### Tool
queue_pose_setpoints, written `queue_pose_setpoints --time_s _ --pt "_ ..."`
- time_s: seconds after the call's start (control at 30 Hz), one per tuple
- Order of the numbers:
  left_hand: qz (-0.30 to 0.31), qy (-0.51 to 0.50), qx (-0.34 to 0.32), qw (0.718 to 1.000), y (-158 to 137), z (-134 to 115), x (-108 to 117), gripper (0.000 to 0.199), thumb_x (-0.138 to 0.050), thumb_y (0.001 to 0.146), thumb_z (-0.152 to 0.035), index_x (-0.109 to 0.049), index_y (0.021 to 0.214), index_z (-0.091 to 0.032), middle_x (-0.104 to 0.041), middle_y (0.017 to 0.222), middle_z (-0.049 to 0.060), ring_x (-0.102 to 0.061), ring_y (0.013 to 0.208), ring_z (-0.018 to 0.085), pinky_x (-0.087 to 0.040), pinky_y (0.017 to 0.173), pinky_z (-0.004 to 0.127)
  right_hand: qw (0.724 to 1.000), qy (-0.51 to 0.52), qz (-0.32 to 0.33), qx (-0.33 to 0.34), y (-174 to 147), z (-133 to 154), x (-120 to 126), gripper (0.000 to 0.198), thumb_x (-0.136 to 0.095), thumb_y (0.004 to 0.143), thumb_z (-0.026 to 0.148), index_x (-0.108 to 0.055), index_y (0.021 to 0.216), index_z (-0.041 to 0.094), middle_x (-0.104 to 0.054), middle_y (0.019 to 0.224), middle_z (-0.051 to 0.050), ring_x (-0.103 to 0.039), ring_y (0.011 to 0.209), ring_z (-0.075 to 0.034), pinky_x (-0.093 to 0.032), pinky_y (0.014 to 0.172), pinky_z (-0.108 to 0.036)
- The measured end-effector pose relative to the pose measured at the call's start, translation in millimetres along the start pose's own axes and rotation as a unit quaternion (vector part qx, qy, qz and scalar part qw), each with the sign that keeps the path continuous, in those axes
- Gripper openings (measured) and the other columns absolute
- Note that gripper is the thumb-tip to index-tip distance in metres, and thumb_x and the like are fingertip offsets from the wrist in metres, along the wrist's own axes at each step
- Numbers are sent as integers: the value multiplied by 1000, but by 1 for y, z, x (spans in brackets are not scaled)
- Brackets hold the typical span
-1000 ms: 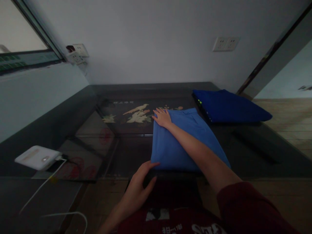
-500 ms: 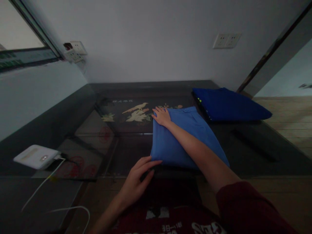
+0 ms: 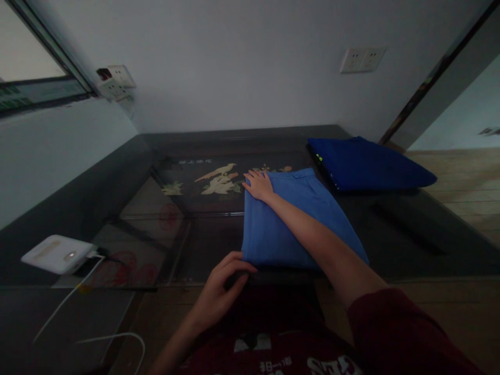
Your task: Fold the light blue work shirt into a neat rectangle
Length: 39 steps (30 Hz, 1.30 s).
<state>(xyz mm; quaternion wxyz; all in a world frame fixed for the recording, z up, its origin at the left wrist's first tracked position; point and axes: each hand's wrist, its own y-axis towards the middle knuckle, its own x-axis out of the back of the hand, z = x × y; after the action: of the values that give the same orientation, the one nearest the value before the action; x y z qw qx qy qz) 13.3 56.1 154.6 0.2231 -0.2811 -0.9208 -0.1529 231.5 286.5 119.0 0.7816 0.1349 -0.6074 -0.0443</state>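
Note:
A folded light blue garment (image 3: 277, 229), with a stitched band at its far right corner, lies on the dark table. My right hand (image 3: 258, 185) rests flat on its far left corner, fingers spread, the forearm crossing over the cloth. At the near left corner is my left hand (image 3: 224, 281); its fingers are bent over the edge there and touch the cloth, with the thumb apart below them. Part of the garment's right side is hidden under my right forearm.
A folded dark blue cloth item (image 3: 371, 164) lies at the back right. A white device (image 3: 58, 254) with a cable sits at the left. The table (image 3: 211, 239) has a glossy top with a bird picture. Wall sockets (image 3: 363, 59) are behind it.
My left fingers have bent downward a little at the garment's near left corner. My right hand stays in place, and the garment has hardly moved.

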Motion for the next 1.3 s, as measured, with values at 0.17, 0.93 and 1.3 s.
queue_pose_setpoints --time_s 0.17,0.93,1.3 --pt "-31 10 61 998 13 0 -6 25 -59 84 -25 -65 108 -23 -67 100 4 -61 88 18 -49 82 31 1000 -3 -8 2 0 0 -1 48 -41 94 43 -48 136 20 -43 145 -8 -37 133 -27 -19 112 -50" --pt "-78 125 46 988 0 -18 24 34 -46 91 -23 -53 124 -23 -59 113 8 -61 99 18 -51 88 34 1000 -6 -6 4 0 -1 -2 47 -41 93 41 -49 135 19 -44 145 -9 -37 133 -27 -18 112 -51" --pt "35 365 -96 926 87 -9 -45 40 -44 94 -31 -50 133 -21 -41 145 12 -30 139 29 -28 112 48 1000 -6 -15 4 1 0 -3 47 -43 93 40 -49 135 19 -45 144 -9 -37 133 -27 -19 112 -51"
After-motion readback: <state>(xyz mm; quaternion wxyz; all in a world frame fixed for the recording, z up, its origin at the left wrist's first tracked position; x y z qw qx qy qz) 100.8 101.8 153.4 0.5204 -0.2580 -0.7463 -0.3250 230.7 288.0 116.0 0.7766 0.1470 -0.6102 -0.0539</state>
